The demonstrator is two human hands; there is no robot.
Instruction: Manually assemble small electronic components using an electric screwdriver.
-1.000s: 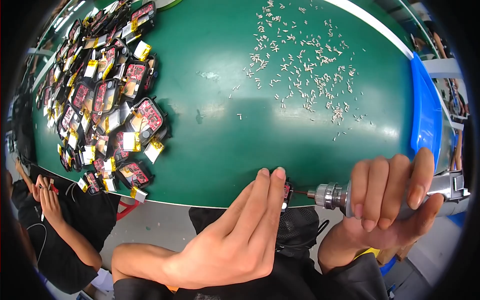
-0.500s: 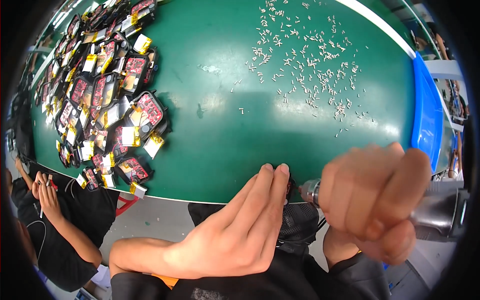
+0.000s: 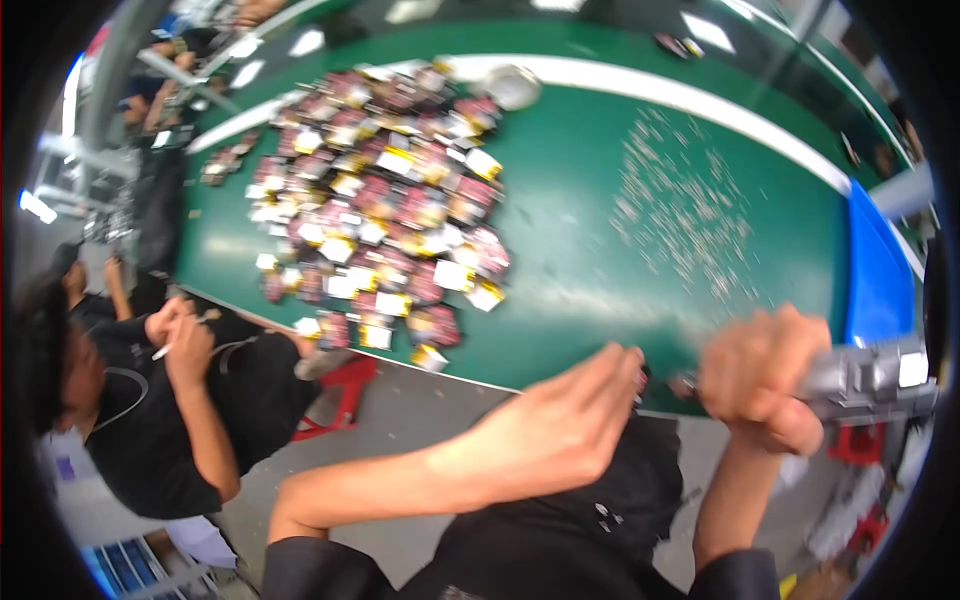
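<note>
My left hand (image 3: 560, 425) is at the table's front edge, its fingers pressed together around a small dark part (image 3: 641, 384) that they mostly hide. Just right of it, my right hand (image 3: 765, 375) is wrapped round a grey power screwdriver (image 3: 865, 382). The screwdriver lies nearly level, its blurred tip pointing at the dark part; whether they touch cannot be made out. Many small loose screws (image 3: 690, 205) lie scattered on the green table (image 3: 560, 300) beyond my hands. To the left spreads a heap of black device housings (image 3: 400, 205) with red circuit boards and white-and-yellow battery packs.
A blue tray (image 3: 878, 275) stands at the table's right end. Behind the heap sits a round metallic dish (image 3: 513, 88). A co-worker in black (image 3: 190, 400) sits at the left, both hands on a small item, near a red stool (image 3: 345, 400).
The whole view has swung left, bringing more of the heap, the dish and the co-worker into sight. Both hands keep their grips, close together at the table edge.
</note>
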